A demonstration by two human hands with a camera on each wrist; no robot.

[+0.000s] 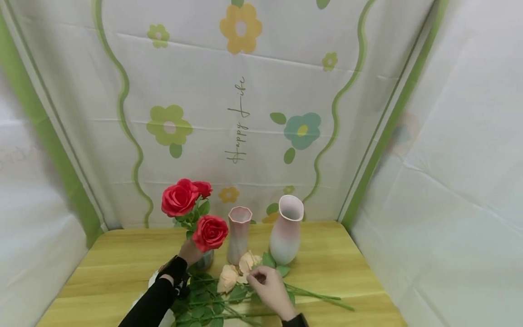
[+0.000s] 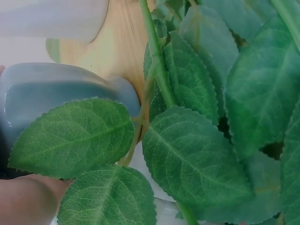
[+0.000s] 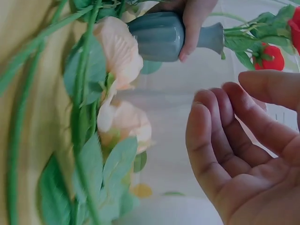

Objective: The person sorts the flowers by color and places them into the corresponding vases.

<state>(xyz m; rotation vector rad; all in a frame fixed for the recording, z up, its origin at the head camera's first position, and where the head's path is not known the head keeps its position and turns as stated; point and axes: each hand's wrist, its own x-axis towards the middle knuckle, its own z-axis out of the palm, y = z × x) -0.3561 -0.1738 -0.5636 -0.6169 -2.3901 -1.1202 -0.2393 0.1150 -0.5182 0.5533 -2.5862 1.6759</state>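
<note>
My left hand (image 1: pixel 190 251) at left, fingers curled round the blue-grey vase (image 3: pixel 159 37); red roses (image 1: pixel 210 232) stand in its mouth, above that hand. Just right of it, a slim pink vase (image 1: pixel 238 238), upright. Nearer me, peach roses (image 1: pixel 227 279) lie on the table (image 1: pixel 347 259), just beside my right hand (image 1: pixel 271 288): fingers loosely bent, holding nothing. Rightmost, a wider pink-and-white vase (image 1: pixel 285 240), upright beyond that hand.

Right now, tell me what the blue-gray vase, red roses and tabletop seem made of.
Blue-gray vase: probably glazed ceramic, glossy, given the pale highlights along its side; glass is possible.
Red roses: perhaps artificial fabric, matte, going by the evenly colored petals.
Tabletop: wood or wood-look laminate, smooth-looking, showing streaky yellowish grain.
</note>
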